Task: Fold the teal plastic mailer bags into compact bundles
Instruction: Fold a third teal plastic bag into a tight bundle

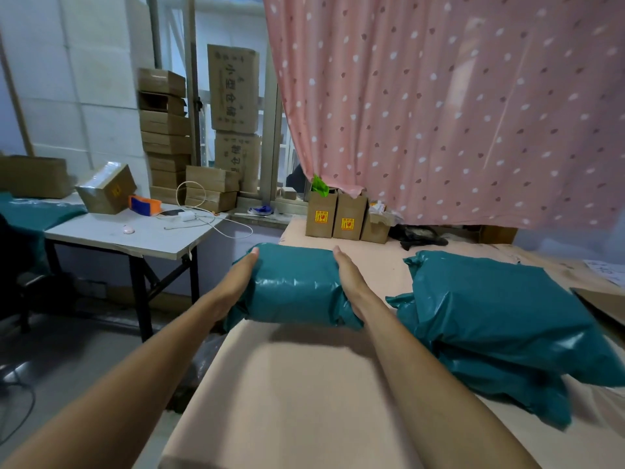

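Observation:
A rolled teal mailer bundle (295,286) lies across the far left part of the pink table (304,384), its left end hanging past the table edge. My left hand (236,282) presses flat against the bundle's left end, fingers straight. My right hand (348,275) presses flat against its right end. The bundle is squeezed between both palms. To the right, a pile of teal mailer bags (500,319) lies stacked and rumpled on the table.
Three brown paper bags (338,214) stand at the table's far edge under a pink spotted curtain (439,106). A white side table (135,231) at left carries a box, an orange tape dispenser (143,205) and cables. Cardboard boxes (165,130) are stacked by the window.

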